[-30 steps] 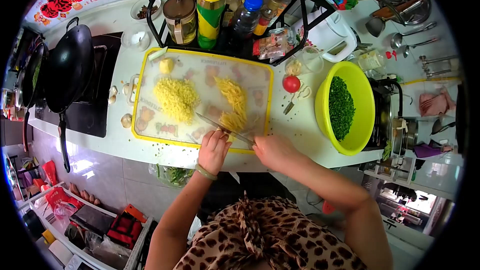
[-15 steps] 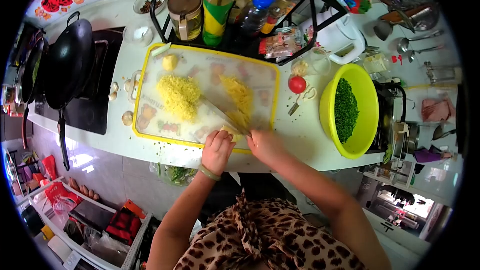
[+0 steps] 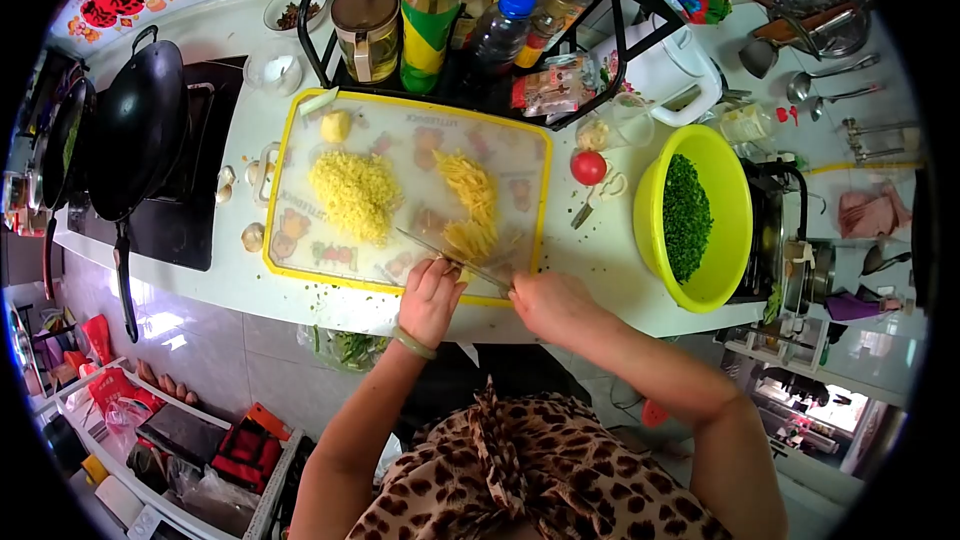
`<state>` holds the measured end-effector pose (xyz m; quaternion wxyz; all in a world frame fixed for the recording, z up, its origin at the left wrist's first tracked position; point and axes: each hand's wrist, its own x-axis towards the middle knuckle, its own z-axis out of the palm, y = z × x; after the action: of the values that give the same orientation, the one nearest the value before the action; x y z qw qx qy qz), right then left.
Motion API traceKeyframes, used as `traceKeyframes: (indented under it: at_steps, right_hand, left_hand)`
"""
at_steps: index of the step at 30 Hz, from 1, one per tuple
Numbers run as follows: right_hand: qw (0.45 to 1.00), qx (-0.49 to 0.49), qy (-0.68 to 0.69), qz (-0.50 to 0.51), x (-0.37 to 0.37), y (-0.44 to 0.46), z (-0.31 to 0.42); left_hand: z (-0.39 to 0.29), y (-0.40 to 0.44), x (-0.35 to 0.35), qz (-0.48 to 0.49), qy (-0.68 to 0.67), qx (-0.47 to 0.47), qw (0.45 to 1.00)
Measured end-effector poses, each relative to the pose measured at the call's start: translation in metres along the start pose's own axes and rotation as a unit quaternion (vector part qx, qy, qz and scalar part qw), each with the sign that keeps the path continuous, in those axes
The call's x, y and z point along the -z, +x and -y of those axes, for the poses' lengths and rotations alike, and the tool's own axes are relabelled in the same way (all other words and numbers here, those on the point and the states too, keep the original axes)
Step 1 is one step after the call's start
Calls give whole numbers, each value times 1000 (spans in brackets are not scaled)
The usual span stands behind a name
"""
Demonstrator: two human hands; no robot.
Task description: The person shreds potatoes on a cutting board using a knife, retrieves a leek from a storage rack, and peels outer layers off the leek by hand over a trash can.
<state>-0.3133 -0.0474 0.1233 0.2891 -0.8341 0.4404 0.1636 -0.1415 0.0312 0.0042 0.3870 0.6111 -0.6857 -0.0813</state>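
Observation:
My right hand (image 3: 552,308) is wrapped round the handle of a kitchen knife (image 3: 478,272), whose blade points left over the lower edge of the cutting board (image 3: 400,105). My left hand (image 3: 431,298) has its fingers bent and pressed down beside the blade, on a yellow vegetable piece (image 3: 463,277) mostly hidden by them and the knife. Just above the blade lie yellow shreds (image 3: 470,205) in a curved strip. A larger pile of finely chopped yellow bits (image 3: 352,195) sits left of them, and an uncut yellow chunk (image 3: 335,126) lies at the upper left.
A lime-green basin (image 3: 737,230) of chopped greens (image 3: 688,220) stands right of the board, near a tomato (image 3: 588,168) and a small peeler-like tool (image 3: 583,215). Garlic bulbs (image 3: 253,236) and a wok (image 3: 137,130) are leftward. A black rack (image 3: 625,50) with bottles rises behind.
My right hand has moved slightly right and down, and the knife lies at a flatter angle, uncovering more shreds above it. My left hand stays nearly in place.

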Motion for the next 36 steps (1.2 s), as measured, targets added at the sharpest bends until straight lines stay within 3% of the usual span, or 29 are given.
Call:
traceKeyframes:
  at_steps: [8,11,19,26,31,36]
  right_hand:
    - [999,-13,14,-34,-37,21,-3]
    - [988,-12,77,-133,-40,23,-6]
    - [999,-3,53,-4,2,9,-6]
    - [1000,-2,18,18,-17,21,-10]
    - [992,-23,84,-88,-44,24,4]
    - [986,-15,122,-116,-33,29,-7]
  left_hand:
    - [-3,-1,1,-2,-13,14,1000]
    - [-5,1,-1,-12,-11,10,1000]
    - [-3,1,-1,-17,-12,10,1000]
    - [-2,0,0,-12,-20,16,1000]
    - [-2,0,-2,-6,-22,12,1000]
    - [-4,1,4,3,-18,11,1000]
